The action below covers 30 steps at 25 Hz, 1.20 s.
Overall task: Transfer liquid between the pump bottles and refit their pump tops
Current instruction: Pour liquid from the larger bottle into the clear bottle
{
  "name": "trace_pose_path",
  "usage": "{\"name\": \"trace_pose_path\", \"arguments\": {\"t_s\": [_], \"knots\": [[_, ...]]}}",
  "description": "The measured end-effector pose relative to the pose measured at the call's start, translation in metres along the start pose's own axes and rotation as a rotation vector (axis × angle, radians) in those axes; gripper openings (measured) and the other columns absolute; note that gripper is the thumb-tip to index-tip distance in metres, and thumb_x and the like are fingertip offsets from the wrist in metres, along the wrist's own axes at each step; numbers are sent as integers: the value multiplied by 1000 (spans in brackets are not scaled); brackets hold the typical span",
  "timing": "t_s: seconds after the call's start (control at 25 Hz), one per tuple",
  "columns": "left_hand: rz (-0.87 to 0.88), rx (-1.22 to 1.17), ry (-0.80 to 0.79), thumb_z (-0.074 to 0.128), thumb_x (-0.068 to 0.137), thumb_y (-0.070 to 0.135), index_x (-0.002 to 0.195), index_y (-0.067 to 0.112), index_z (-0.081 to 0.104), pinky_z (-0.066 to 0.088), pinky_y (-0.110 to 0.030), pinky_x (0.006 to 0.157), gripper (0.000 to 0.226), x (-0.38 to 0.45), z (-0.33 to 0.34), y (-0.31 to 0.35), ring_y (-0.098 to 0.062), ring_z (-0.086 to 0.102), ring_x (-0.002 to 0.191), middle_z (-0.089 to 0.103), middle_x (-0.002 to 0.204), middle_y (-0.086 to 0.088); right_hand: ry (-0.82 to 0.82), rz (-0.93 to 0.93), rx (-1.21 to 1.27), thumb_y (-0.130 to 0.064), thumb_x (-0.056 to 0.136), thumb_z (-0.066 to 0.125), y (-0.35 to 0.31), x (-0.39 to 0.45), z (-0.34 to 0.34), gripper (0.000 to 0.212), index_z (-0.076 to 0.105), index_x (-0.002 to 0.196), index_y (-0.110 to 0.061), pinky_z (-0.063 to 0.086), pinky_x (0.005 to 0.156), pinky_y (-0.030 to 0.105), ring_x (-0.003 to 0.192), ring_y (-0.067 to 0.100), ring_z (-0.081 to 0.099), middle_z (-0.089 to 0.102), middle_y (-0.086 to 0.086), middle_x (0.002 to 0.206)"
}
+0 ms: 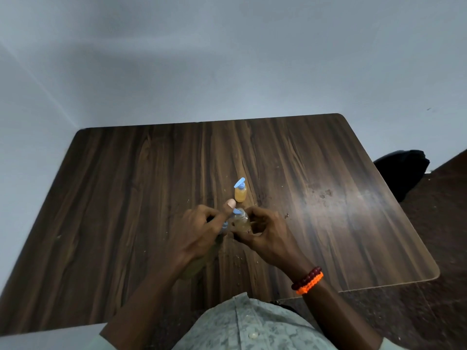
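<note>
You're looking down at a dark wood-grain worktop with rounded corners, dulled by a few smudges on its right side. Plain pale grey walls stand behind it, and a black bag-like shape sits past its right edge.

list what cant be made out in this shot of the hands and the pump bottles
- Head view: the held bottle has its base and liquid level hidden by the fingers of the right hand.
- Head view: the left hand covers whatever it grips; only a blue bit shows.
- Head view: the far bottle is too small to read any label.
</note>
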<state>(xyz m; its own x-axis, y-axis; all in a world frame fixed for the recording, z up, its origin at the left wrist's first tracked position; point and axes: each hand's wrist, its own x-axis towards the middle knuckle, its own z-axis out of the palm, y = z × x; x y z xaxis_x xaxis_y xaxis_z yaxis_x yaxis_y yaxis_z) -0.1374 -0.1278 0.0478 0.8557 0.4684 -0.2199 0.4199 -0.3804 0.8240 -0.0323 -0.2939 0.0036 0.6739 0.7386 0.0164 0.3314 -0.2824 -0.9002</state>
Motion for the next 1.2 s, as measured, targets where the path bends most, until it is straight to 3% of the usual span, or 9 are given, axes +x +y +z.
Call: {"name": "trace_pose_path", "arguments": {"t_s": [0.12,0.28,0.4,0.6,0.76,0.88,1.04,1.12,1.2], "knots": [[-61,-228,-122,43,81,89,68,12,68,55,-38,79,83,-9,-3,2,-20,66,66,72,69,-6,14,-16,-2,-43,83,82,-6,-1,-9,37,73,110,-20,62,79,33,95,6,71,75,-8,106],[-219,-600,-248,81,58,71,103,8,64,63,-37,67,79,-32,-9,-4,-26,71,67,74,76,-14,9,-9,16,-31,84,86,-4,-10,-16,32,74,109,-17,60,76,21,94,3,71,75,-11,104],[-218,-570,-268,99,43,52,116,14,60,66,-36,72,90,-45,3,-22,-24,75,76,78,83,-6,7,31,59,-24,84,87,4,-18,-16,29,75,109,-14,64,76,29,93,7,74,78,-6,105],[-73,-421,-101,99,67,29,147,39,37,60,-18,81,102,-54,16,-42,-10,78,98,78,109,-4,18,43,105,-22,85,86,6,-23,-14,28,75,108,-12,65,78,35,92,10,76,79,-2,103],[21,-373,78,80,70,57,137,71,34,64,-39,90,83,-57,23,-51,-21,77,101,76,111,2,33,68,150,-23,84,86,5,-24,-14,28,75,108,-13,65,80,40,93,13,77,80,-1,102],[36,-387,80,76,75,59,137,65,46,61,-57,95,70,-57,22,-54,-29,75,102,72,117,4,35,79,160,-25,83,86,2,-22,-15,30,75,107,-11,64,78,44,89,16,78,80,2,101],[25,-420,61,81,75,61,150,61,39,52,-57,111,86,-56,20,-60,-25,73,119,76,124,7,39,70,160,-25,84,85,0,-20,-15,29,75,107,-11,65,79,39,89,14,77,80,2,101],[56,-406,43,83,75,61,154,57,36,53,-56,111,92,-58,22,-64,-27,73,119,79,121,-1,33,73,166,-21,85,85,0,-20,-15,28,74,107,-10,65,79,34,89,13,77,79,2,102],[100,-348,102,87,72,60,156,55,35,59,-43,104,99,-64,23,-59,-17,73,117,75,125,13,22,74,167,-21,85,84,-1,-20,-14,26,74,108,-11,65,79,31,90,11,76,79,0,103]]}}
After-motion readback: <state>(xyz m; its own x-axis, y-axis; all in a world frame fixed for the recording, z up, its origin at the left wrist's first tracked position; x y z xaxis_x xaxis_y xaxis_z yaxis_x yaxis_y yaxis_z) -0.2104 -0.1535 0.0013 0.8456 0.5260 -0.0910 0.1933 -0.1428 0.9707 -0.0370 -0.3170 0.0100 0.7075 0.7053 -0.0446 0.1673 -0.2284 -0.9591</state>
